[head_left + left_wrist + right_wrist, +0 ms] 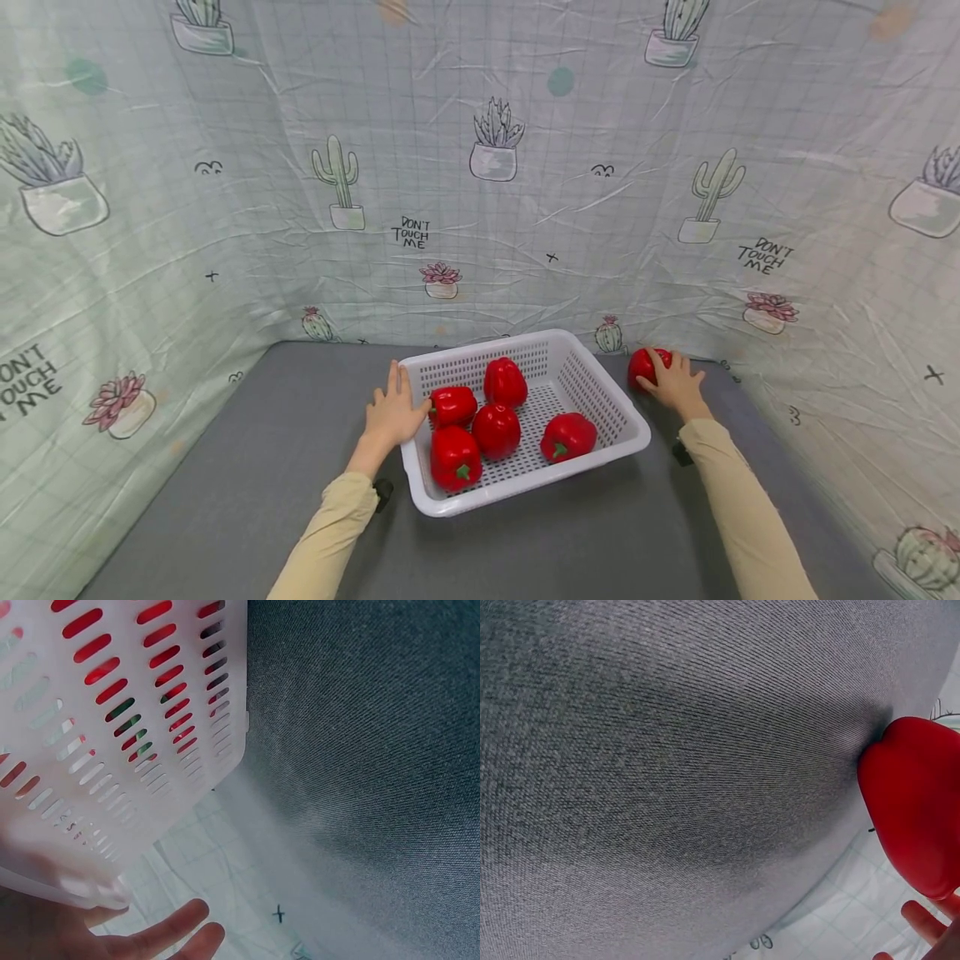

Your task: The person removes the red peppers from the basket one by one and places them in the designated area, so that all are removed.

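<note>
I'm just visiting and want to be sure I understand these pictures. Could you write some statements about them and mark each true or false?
1. Five glossy red bell peppers lie in the white, rectangular, slotted plastic basket. True.
2. The person's left hand is at the basket's right end. False: it is at the left end.
3. The right hand touches a sixth red pepper outside the basket. True.
4. The tabletop is bright yellow. False: it is dark grey.
5. Cactus pictures decorate the pale, wrinkled backdrop. True.
</note>
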A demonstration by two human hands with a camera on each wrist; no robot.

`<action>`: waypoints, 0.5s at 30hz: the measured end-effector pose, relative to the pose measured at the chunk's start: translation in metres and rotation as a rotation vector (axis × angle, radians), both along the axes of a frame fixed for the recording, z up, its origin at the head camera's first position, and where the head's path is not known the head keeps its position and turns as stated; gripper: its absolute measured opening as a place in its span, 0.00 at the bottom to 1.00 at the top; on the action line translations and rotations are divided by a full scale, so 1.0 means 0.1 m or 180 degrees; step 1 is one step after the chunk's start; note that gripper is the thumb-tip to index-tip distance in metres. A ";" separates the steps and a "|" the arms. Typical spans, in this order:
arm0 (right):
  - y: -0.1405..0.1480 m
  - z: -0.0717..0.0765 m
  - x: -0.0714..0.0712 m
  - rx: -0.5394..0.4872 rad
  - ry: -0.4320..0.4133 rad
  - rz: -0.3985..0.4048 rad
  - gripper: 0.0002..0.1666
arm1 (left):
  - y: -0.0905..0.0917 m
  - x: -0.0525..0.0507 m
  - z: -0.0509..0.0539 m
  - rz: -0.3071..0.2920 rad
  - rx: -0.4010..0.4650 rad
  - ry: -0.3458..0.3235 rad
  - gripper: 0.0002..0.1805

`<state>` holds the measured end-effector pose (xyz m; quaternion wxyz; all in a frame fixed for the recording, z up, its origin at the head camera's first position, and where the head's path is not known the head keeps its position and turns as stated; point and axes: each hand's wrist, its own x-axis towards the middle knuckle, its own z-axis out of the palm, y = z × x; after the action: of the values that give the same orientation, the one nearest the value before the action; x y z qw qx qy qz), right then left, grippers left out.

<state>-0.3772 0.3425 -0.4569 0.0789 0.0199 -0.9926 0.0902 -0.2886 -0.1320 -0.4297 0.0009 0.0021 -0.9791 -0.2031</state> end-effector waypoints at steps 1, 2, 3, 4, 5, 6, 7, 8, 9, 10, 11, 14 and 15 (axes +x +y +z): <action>0.00 0.00 0.00 0.0018 -0.0004 -0.0006 0.39 | 0.00 0.00 0.00 0.0004 0.0002 0.0004 0.44; 0.00 0.00 0.00 0.0029 -0.0008 -0.0007 0.40 | 0.00 0.00 0.00 0.0007 0.0001 0.0008 0.44; -0.01 0.00 0.00 0.0032 -0.0010 -0.0007 0.40 | 0.00 0.00 0.00 0.0009 -0.0004 0.0008 0.44; -0.01 0.00 0.00 0.0035 -0.0015 -0.0006 0.40 | 0.00 0.00 0.00 0.0010 -0.0002 0.0012 0.44; -0.01 0.00 0.00 0.0039 -0.0022 -0.0008 0.40 | 0.00 0.00 0.00 0.0007 -0.0003 0.0013 0.44; -0.01 0.00 -0.01 0.0035 -0.0026 -0.0008 0.40 | 0.00 0.00 0.00 0.0003 -0.0004 0.0015 0.44; -0.01 0.00 -0.01 0.0037 -0.0029 -0.0009 0.40 | 0.00 0.00 0.00 0.0002 -0.0002 0.0017 0.44; -0.01 0.01 -0.01 0.0033 -0.0037 -0.0009 0.40 | 0.00 0.00 -0.01 0.0000 -0.0003 0.0018 0.44; 0.00 0.01 -0.01 0.0031 -0.0043 -0.0011 0.39 | 0.00 -0.01 -0.01 -0.0003 -0.0005 0.0017 0.44; 0.00 0.01 -0.01 0.0031 -0.0051 -0.0011 0.39 | 0.00 -0.01 -0.01 -0.0004 -0.0004 0.0018 0.44; 0.00 0.01 -0.01 0.0031 -0.0058 -0.0010 0.39 | 0.00 -0.01 -0.01 -0.0005 -0.0011 0.0015 0.44; 0.01 0.02 0.00 0.0028 -0.0077 0.0008 0.38 | 0.01 -0.01 -0.01 0.0002 -0.0030 0.0009 0.44; 0.02 0.02 0.00 0.0034 -0.0086 0.0013 0.38 | 0.01 -0.01 -0.01 0.0004 -0.0035 0.0008 0.44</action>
<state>-0.3775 0.3442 -0.4549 0.0653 0.0210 -0.9940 0.0854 -0.2897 -0.1314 -0.4310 0.0023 0.0025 -0.9802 -0.1978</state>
